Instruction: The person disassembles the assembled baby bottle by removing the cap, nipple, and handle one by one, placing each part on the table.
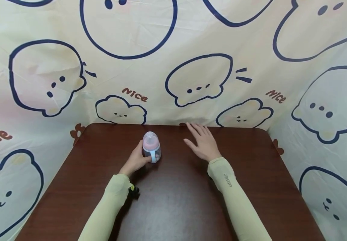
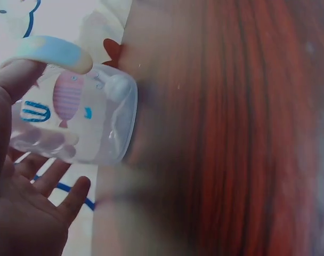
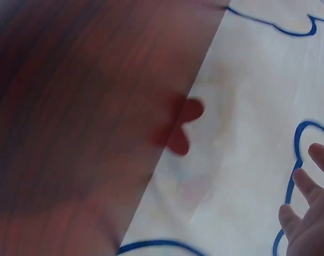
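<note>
A baby bottle [image 1: 151, 143] with a pink top, pale cap and light-blue handle [image 1: 153, 156] is upright left of the table's middle. My left hand [image 1: 135, 160] grips it from the left. In the left wrist view, the thumb lies at the handle [image 2: 58, 52], with other fingers behind the clear body [image 2: 92, 120], which bears a striped balloon print. Whether its base touches the table cannot be told. Near the far edge, my right hand [image 1: 204, 144] holds nothing, fingers extended and thumb apart. The right wrist view shows only some fingers of that hand [image 3: 311, 213].
A dark brown wooden table [image 1: 167, 207] spans the space below the hands. Pale cloth [image 1: 149, 77] with cartoon outlines stands behind its far edge and along both sides. A small black device [image 1: 133, 191] is on the left wrist.
</note>
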### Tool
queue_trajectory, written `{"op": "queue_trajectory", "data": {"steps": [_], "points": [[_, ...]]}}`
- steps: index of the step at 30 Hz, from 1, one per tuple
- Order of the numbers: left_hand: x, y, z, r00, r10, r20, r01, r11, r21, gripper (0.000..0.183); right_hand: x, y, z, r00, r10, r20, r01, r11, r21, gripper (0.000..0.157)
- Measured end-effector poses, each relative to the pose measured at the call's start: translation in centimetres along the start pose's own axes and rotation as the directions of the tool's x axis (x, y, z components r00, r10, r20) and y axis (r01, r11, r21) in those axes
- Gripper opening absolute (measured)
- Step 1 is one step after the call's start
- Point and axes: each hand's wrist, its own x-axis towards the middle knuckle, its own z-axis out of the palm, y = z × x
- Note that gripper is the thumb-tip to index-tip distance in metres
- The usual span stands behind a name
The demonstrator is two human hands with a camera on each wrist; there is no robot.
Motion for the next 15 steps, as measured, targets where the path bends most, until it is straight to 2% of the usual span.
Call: {"op": "queue_trajectory", "data": {"steps": [4,8,15], "points": [[0.8,0.1,0.5,1.0,0.007,-0.028,-0.008,0.999,-0.043,0.086,1.3,-2.1,0.3,0.999,-0.036,-0.011,0.036,0.999,0.009,0.072],[0.9,0.0,1.0,0.999,0.009,-0.042,-0.011,0.998,-0.061,0.087,2.0,-3.9,0.9,0.998,-0.064,-0.007,0.064,0.998,0.018,0.071],[1.2,0.3,1.7,0.997,0.051,-0.059,-0.054,0.997,-0.048,0.086,2.8,-6.0,1.5,0.996,-0.09,0.016,0.09,0.995,0.041,0.071]]}}
